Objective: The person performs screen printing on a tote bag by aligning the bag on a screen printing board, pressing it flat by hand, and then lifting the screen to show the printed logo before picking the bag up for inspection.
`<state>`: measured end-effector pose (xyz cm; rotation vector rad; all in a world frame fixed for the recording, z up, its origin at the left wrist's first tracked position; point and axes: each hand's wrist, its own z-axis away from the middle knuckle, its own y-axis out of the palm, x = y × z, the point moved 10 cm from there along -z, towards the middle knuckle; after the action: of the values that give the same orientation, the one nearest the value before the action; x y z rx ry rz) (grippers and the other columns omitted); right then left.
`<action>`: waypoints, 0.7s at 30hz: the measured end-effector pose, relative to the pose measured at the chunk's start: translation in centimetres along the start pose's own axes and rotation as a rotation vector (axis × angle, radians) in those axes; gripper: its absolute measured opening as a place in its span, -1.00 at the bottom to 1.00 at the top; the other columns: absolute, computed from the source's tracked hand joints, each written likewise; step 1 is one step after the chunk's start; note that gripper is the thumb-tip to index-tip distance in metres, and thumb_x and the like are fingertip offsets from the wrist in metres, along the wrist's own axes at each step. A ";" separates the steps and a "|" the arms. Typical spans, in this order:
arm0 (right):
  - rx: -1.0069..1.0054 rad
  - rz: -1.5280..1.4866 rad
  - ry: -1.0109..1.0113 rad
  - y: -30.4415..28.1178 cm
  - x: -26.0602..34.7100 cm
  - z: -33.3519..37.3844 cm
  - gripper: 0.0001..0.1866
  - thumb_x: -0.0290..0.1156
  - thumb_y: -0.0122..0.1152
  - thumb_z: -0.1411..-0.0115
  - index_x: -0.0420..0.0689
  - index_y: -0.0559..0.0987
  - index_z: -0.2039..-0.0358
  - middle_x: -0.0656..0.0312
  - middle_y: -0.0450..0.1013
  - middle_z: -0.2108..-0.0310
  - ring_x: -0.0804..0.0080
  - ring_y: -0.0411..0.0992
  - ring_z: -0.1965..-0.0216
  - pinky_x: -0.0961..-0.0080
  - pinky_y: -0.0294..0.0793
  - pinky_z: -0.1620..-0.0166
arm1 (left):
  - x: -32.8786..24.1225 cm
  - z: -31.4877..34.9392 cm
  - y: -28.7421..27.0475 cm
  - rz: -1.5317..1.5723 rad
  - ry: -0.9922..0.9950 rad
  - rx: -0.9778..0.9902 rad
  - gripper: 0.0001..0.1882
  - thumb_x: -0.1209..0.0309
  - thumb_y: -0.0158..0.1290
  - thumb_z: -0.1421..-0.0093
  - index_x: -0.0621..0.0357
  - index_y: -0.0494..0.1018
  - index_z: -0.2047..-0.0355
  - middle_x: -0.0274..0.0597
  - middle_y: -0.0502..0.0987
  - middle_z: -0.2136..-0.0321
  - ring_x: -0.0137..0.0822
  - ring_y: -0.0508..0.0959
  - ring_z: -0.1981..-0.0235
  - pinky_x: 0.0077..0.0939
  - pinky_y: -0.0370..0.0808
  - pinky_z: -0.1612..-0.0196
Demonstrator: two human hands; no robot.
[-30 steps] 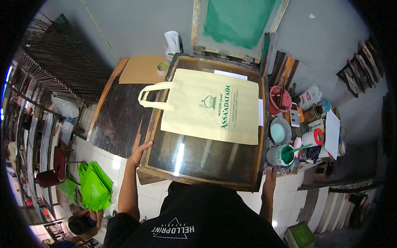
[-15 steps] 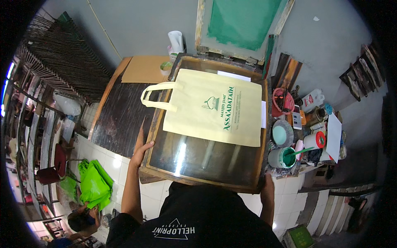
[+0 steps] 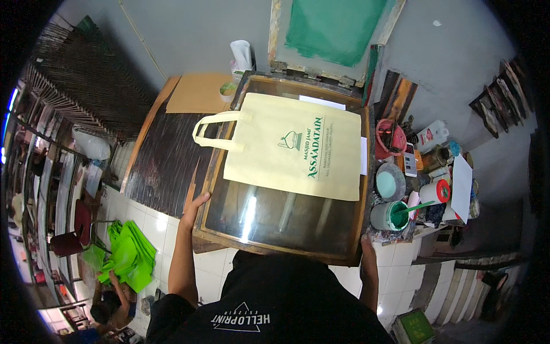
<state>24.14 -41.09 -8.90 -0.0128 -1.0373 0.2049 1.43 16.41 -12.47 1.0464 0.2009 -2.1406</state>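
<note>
The left hand is set against the left rim of the glass-topped counter, thumb at the edge; its fingers are hidden, so whether it grips or merely rests cannot be told. The right hand is beside the near right corner; its finger closure and any contact cannot be confirmed. Neither hand touches the cream tote bag, which lies flat on the glass beyond and between the hands, green print facing up. The firm, level glass presumably keeps the fabric smooth. Its handles extend leftward past the rim, probably so that their thickness stays off the glass. White slips show along the bag's far and right edges, likely as alignment guides. Farthest from the hands, the printing screen stands raised on hinges, leaving the bag uncovered. The pot of green ink is just beyond the right hand, apparently for easy reach, with a green spatula leaning out of it. Beyond the left hand, a cardboard sheet covers part of the dark wooden counter.
</note>
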 end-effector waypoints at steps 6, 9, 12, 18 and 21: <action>0.211 -0.122 -0.001 2.8 0.6 0.9 -0.12 0.09 -0.03 -0.55 -0.29 -0.01 -0.58 -0.06 0.05 -0.55 0.14 0.06 -0.54 0.24 0.04 -0.53 | -3.5 1.1 1.3 -0.084 0.393 -0.097 -0.20 -0.08 0.18 -0.30 0.30 0.41 -0.33 0.13 0.60 -0.11 -0.06 0.65 -0.03 -0.25 0.58 -0.11; 0.030 0.078 -0.006 2.1 0.3 1.5 -0.18 0.11 0.00 -0.52 -0.37 0.23 -0.46 -0.09 0.21 -0.46 0.10 0.22 -0.44 0.19 0.15 -0.47 | -2.8 1.3 1.2 -0.083 0.217 -0.052 -0.23 -0.08 0.16 -0.32 0.28 0.42 -0.32 0.09 0.60 -0.11 -0.12 0.63 -0.06 -0.26 0.56 -0.15; 0.113 0.087 -0.001 2.4 0.9 1.3 -0.13 0.09 0.01 -0.52 -0.37 0.12 -0.52 -0.10 0.13 -0.51 0.08 0.12 -0.51 0.23 0.04 -0.52 | 0.1 0.7 0.2 -0.055 -0.049 0.099 -0.22 -0.10 0.15 -0.33 0.28 0.42 -0.33 0.08 0.60 -0.12 -0.14 0.61 -0.10 -0.28 0.51 -0.22; 0.003 0.250 -0.036 2.2 2.4 1.5 -0.17 0.07 -0.01 -0.53 -0.32 0.14 -0.53 -0.12 0.15 -0.51 0.08 0.12 -0.52 0.23 0.10 -0.50 | -3.8 0.4 -0.3 -0.232 0.410 -0.023 -0.08 -0.02 0.18 -0.34 0.40 0.18 -0.47 0.18 0.44 -0.31 -0.02 0.46 -0.31 -0.27 0.34 -0.39; -0.048 0.149 0.014 0.3 2.3 1.3 -0.20 0.04 0.01 -0.52 -0.32 0.18 -0.51 -0.11 0.18 -0.50 0.09 0.13 -0.51 0.21 0.09 -0.50 | -5.8 1.5 1.6 -0.341 0.455 -0.011 -0.02 0.00 0.16 -0.35 0.34 0.02 -0.55 0.11 0.28 -0.44 -0.03 0.32 -0.42 -0.26 0.19 -0.47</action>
<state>24.10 -40.47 -6.28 -0.1356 -1.0277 0.3151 3.89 17.76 -6.96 1.5761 0.6460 -2.1547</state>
